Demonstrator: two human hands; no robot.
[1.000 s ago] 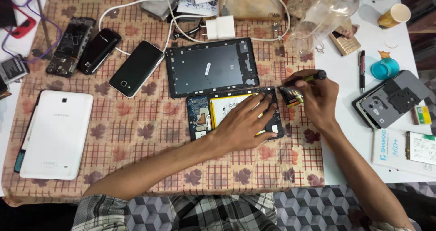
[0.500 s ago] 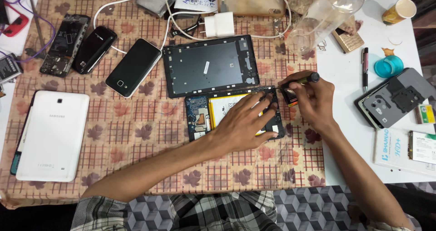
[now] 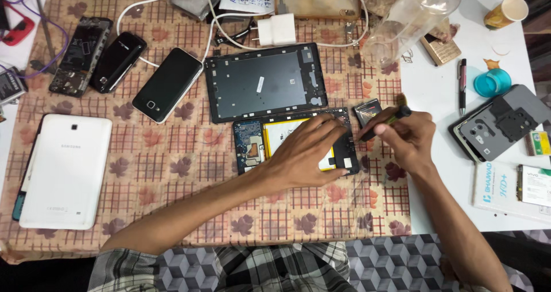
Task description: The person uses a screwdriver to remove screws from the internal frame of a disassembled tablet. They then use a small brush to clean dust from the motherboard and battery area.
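An opened tablet (image 3: 250, 146) lies in the middle of the checked cloth, showing a blue circuit board and a yellow-edged battery (image 3: 279, 137). My left hand (image 3: 310, 151) presses flat on it, fingers spread over the battery and right edge. My right hand (image 3: 406, 137) grips a thin dark tool (image 3: 385, 121) whose tip meets the tablet's right edge. A small dark part (image 3: 367, 109) sits just behind the tool. The tablet's black back frame (image 3: 265, 82) lies directly behind.
A white tablet (image 3: 63, 168) lies at the left, with three dark phones (image 3: 166, 84) behind it. Chargers and white cables (image 3: 275, 29) are at the back, beside a clear plastic bottle (image 3: 407, 22). On the white table at the right: pen (image 3: 462, 85), teal cap (image 3: 492, 82), grey phone case (image 3: 500, 123), boxes.
My right hand has shifted slightly right, so the small dark part behind the tool now shows. My left hand stays pressed on the open tablet.
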